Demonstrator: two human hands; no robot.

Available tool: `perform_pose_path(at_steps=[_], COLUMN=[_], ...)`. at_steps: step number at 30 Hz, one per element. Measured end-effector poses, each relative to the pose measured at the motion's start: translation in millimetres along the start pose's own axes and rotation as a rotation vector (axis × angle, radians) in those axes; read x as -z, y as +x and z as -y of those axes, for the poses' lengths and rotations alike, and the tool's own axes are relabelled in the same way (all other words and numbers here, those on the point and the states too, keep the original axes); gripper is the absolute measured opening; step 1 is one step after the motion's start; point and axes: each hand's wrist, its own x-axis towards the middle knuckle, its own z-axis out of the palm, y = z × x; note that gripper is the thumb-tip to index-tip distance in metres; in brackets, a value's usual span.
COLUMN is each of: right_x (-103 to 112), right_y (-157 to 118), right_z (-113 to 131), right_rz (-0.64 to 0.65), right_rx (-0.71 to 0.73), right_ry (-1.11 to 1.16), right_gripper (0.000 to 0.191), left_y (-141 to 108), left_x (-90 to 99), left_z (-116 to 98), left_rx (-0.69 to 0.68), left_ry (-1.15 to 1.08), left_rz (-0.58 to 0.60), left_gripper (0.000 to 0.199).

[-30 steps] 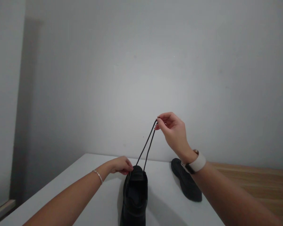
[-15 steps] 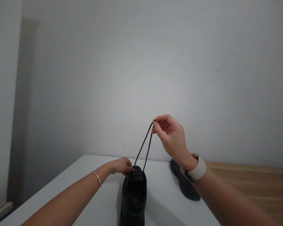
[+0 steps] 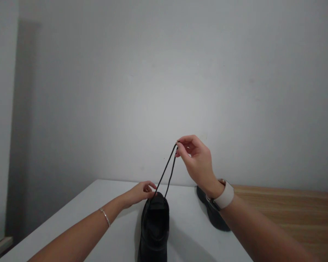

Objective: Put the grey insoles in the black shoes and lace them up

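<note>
The black shoe [image 3: 154,238] is on the white table [image 3: 117,240], low in the middle of the view and cut off by the bottom edge. Its surface looks smooth, with a dull sheen near the heel. The long axis runs almost straight away from the person, heel nearest, toe end toward the grey wall [image 3: 153,91]. The rounded tongue [image 3: 159,198] stands up at the far side of the foot hole and hides the front part.

The right hand [image 3: 198,160] pinches the thin, dark, cord-like shoelace [image 3: 165,170] between thumb and fingertips, high above the shoe. Two taut strands run down from the pinch to either side of the tongue, forming a narrow, leaning triangle. A pale, wide watch strap [image 3: 226,196] circles the right wrist.

The left hand [image 3: 139,193] is beside the tongue, thumb and forefinger slightly apart by the left strand; whether they touch it, I cannot tell. A thin, silvery bracelet [image 3: 105,217] circles that wrist.

A second black shoe [image 3: 215,218] lies slantwise on the right, partly behind the watch strap, near the wood-grained surface [image 3: 284,211].
</note>
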Motion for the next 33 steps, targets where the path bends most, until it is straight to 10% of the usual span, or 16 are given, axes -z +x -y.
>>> perform_pose_path(at_steps=[6,22,30,33], right_x=[-5,-20,-24,-17], right_y=[6,-11,-12,-7], right_z=[-2,73,73,64], right_rz=[-0.057,-0.019,-0.004,-0.021], right_rx=[0.013,0.133,0.177,0.144], right_ry=[0.091,0.171,0.167,0.109], right_gripper=[0.009,0.004,0.006,0.004], left_y=[-25,-19,-21,-24], left_x=[-17.9,-51.7,-49.9,-39.0], left_z=[-12,1,-1,-21], left_rx=[-0.069,-0.064,-0.101,-0.225], left_ry=[-0.048,-0.026,-0.046,-0.022], left_rz=[0.166,-0.079,-0.09,-0.304], left_gripper=[0.064,0.04,0.063,0.06])
